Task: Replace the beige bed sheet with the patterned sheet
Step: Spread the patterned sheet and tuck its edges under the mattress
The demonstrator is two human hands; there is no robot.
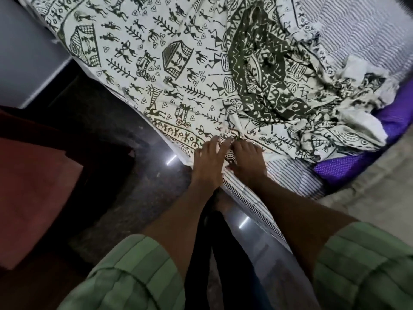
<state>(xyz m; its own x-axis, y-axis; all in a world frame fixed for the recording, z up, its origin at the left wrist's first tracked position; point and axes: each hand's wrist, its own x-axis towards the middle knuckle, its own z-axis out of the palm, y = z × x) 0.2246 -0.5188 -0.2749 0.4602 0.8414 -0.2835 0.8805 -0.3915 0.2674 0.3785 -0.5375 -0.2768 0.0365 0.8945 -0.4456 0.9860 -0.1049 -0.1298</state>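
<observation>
The patterned sheet, cream with dark green figures, carts and huts, lies over the striped mattress. Its left part is spread flat; its right part is bunched in folds. My left hand rests on the sheet's near border with its fingers stretched out. Beside it, my right hand has its fingers curled into the cloth at the same edge, gripping a fold. The two hands almost touch. No beige sheet shows in view.
A purple cloth lies at the mattress's right side. The bed's grey frame edge runs toward me between my arms. A dark floor and a reddish-brown piece of furniture are at left.
</observation>
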